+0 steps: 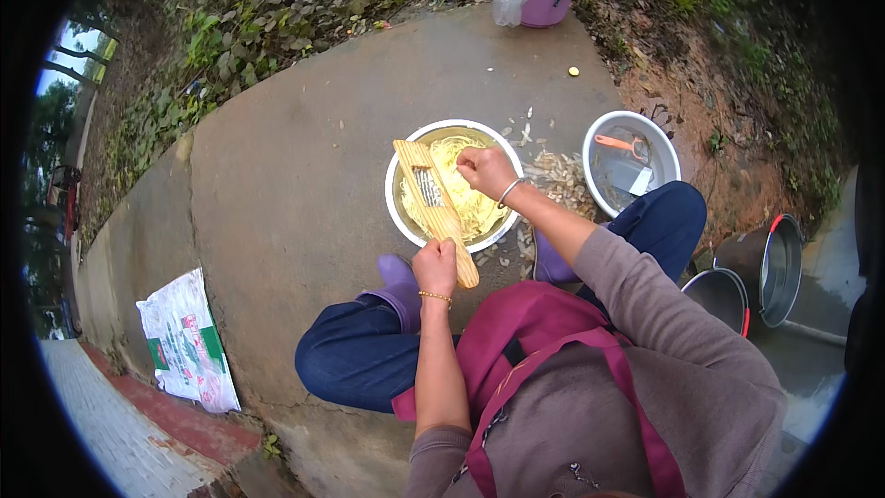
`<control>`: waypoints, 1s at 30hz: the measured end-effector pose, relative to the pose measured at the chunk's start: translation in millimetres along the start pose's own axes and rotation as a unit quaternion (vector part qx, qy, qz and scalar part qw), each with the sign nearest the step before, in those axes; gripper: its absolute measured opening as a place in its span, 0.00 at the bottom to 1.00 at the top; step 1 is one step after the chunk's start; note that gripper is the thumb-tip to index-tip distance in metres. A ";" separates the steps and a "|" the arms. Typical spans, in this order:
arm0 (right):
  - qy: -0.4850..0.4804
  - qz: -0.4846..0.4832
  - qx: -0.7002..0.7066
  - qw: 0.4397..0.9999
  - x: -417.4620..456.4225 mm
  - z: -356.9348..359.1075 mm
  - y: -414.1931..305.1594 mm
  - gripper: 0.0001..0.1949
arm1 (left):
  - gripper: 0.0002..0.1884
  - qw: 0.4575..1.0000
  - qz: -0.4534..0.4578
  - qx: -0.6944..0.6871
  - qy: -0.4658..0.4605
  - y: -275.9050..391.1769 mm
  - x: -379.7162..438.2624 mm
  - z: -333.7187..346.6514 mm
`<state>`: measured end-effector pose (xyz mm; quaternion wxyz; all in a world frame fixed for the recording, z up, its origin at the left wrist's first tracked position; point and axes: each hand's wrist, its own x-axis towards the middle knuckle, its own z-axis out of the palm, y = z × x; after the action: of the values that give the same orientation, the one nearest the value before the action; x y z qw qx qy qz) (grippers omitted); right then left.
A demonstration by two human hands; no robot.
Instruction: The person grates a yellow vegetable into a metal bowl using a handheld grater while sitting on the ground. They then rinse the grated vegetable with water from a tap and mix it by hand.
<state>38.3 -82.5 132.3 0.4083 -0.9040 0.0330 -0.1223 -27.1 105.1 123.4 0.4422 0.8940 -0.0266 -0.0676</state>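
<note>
My left hand (pixel 435 266) grips the handle end of a wooden grater (pixel 453 225). The grater lies slantwise across a white-rimmed basin (pixel 395 204), its metal blade plate (pixel 429 187) near the upper end. Pale yellow shreds (pixel 477 211), which look like potato, fill the basin under and beside the board. My right hand (pixel 487 171) is curled just right of the blade, above the shreds. Its fingers are bent inward, and whether they hold a small piece is hidden.
Peelings (pixel 563 176) are strewn right of the basin. A white tub (pixel 593 183) there holds water, an orange-handled peeler (pixel 615 144) and a white piece. Metal buckets (pixel 781 270) stand at lower right. A pink bucket (pixel 546 5) is at the back; a printed sack (pixel 187 342) lies left.
</note>
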 end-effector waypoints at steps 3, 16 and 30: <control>-0.029 0.115 0.105 0.987 4.2 8.4 30.1 0.15 | 0.17 0.999 -0.037 -0.040 -0.005 5.8 3.2 1.6; -0.107 0.371 0.391 0.835 -104.2 12.9 24.8 0.13 | 0.20 0.971 0.095 0.176 -0.128 47.1 -34.7 70.5; -0.281 0.117 -0.353 0.885 19.4 -114.9 148.2 0.19 | 0.11 0.990 0.011 -0.141 -0.005 88.2 -0.3 -125.1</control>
<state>34.5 -267.9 98.6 0.0657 -0.9744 0.0638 0.2053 -8.3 150.0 268.5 0.5641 0.8222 -0.0286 -0.0703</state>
